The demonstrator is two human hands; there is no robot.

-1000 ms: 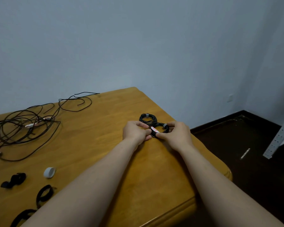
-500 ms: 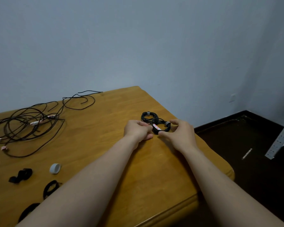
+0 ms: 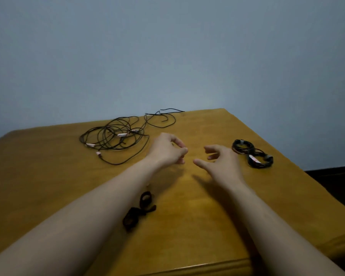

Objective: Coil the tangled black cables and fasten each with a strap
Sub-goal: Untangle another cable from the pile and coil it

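Tangled cables lie beyond left hand and right hand, both hands loosely curled, empty.

Black straps blurred, their form unclear; counter cut off at left, right and lower edges.

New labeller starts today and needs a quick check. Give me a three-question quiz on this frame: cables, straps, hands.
1. True or false: the tangled cables lie to the left of the left hand.
2. How many coiled cables lie to the right of the right hand? A one, B two, C four.
3. Fill in: the loose straps lie on the table beside the ___ forearm.

Key: 1 true; 2 B; 3 left.
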